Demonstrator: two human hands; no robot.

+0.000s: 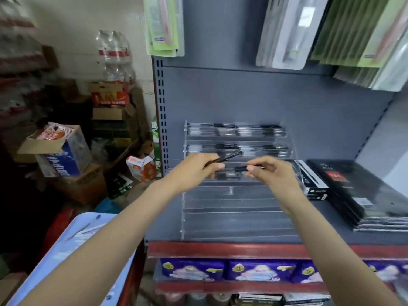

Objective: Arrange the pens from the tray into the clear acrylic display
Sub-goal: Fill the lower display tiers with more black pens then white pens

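Note:
A clear acrylic display (238, 208) with stepped rows stands on the grey shelf. Its two top rows hold several black-and-clear pens (236, 130). My left hand (196, 167) grips a few dark pens (229, 156) that stick out up and to the right, over the third row. My right hand (268, 171) pinches one black pen (241, 168) lying level just above that row. A light blue tray (72, 246) sits at the lower left under my left forearm, with a few pens (88, 230) on it.
Black boxed sets (353, 191) are stacked right of the display, with a narrow black box (309, 182) between them. Packaged goods (287, 32) hang above. Cardboard boxes (66, 151) and bottled water (114, 51) crowd the floor at the left. A red shelf edge (220, 249) runs below.

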